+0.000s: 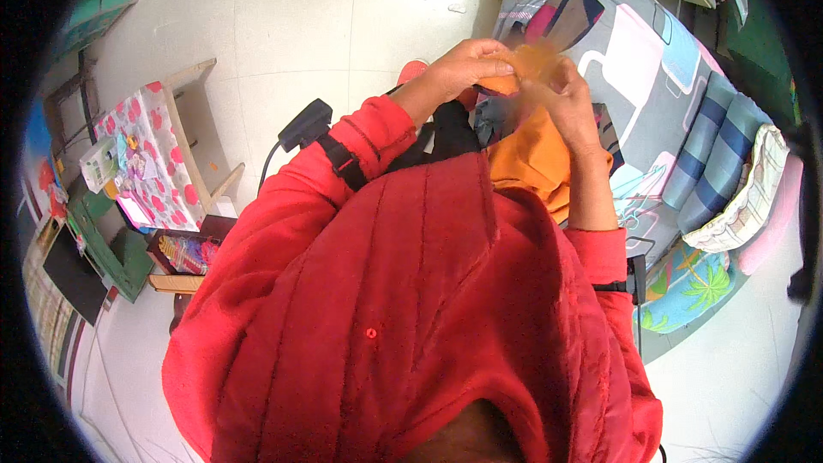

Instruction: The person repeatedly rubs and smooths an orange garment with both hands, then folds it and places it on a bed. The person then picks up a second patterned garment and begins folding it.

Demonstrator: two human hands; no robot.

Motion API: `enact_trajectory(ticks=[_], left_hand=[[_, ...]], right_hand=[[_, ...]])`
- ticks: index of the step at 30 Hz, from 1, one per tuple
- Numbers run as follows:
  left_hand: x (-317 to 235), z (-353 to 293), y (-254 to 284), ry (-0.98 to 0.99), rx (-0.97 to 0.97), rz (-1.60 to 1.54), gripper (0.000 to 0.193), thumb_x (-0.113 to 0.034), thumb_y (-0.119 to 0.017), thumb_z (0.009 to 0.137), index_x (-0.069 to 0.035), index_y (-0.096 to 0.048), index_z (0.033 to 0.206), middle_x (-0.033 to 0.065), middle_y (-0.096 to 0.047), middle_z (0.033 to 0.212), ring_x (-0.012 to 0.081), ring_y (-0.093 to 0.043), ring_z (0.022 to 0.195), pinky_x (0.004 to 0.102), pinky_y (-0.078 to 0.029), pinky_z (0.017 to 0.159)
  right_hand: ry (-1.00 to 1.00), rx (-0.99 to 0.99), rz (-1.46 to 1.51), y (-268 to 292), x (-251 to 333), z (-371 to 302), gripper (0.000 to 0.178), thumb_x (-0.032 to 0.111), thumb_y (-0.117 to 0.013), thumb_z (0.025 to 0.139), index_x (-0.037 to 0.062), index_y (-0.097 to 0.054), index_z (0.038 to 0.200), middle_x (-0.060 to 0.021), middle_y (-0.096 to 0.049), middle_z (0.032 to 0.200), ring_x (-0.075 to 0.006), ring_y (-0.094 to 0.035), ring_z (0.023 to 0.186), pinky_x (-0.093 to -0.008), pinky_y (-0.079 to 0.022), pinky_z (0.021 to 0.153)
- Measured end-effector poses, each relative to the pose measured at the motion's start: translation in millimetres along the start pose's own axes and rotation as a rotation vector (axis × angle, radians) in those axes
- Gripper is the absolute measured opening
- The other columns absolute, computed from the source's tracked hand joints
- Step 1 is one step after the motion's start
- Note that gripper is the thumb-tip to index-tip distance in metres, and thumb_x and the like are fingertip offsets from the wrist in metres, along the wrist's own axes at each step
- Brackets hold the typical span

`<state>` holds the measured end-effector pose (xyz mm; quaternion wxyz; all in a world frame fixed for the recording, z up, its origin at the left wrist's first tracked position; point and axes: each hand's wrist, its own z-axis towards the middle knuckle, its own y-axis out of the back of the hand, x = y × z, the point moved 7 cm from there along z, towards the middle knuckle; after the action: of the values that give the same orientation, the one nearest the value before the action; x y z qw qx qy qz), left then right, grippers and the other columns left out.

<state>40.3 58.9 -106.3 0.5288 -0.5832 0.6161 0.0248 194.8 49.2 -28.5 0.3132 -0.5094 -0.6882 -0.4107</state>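
Observation:
Both hands hold up a piece of orange cloth [533,153] that hangs down in folds over my lap, beside the bed. My left hand [467,67] pinches its upper edge between thumb and fingers. Close by on the right, my right hand [566,103] is closed on the same cloth. The part between the hands is smeared by motion, so what kind of garment or cloth it is cannot be made out. Dark and grey cloth lies just under the orange piece. A dark, tan and pink folded cloth [573,13] rests on the bed beyond my hands.
The bed [634,60] with a patterned grey cover is at the right, with blue striped rolled bedding [716,150] on it. At the left stands a small table [159,163] with a red-dotted cover and small items on top. Pale floor tiles [291,17] extend ahead.

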Motion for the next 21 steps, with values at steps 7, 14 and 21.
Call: enact_trajectory(ticks=[7,14,21], left_hand=[[4.7,5.6,-3.3,-0.019,-0.02,0.034,0.027,-0.012,-0.065,0.083,0.0,-0.057,0.106,0.0046,-0.061,0.097,0.0121,-0.059,0.087,0.0256,-0.048,0.079],[-38.7,8.0,8.2,-0.188,0.055,0.581,0.032,-0.012,-0.066,0.08,-0.006,-0.056,0.11,0.0058,-0.062,0.102,0.0182,-0.06,0.092,0.031,-0.049,0.082],[-84.7,-40.3,-90.9,-0.948,-0.217,1.184,0.055,-0.018,-0.071,0.069,-0.006,-0.053,0.119,0.012,-0.051,0.129,0.0351,-0.045,0.122,0.0417,-0.038,0.1]], right_hand=[[0.093,-0.058,-0.196,-2.9,-5.8,-6.9,0.025,0.014,-0.071,0.079,0.0002,-0.056,0.092,-0.0039,-0.059,0.085,-0.0101,-0.053,0.077,-0.0249,-0.045,0.071],[-0.057,-0.118,0.31,0.7,-21.1,-7.1,0.016,0.012,-0.051,0.093,-0.0023,-0.055,0.098,-0.005,-0.06,0.094,-0.0124,-0.053,0.084,-0.0247,-0.043,0.079],[-0.086,-0.21,0.241,2.6,-17.0,-4.9,0.024,0.016,-0.045,0.096,-0.0052,-0.052,0.104,-0.0107,-0.06,0.097,-0.0142,-0.054,0.093,-0.0262,-0.044,0.081]])
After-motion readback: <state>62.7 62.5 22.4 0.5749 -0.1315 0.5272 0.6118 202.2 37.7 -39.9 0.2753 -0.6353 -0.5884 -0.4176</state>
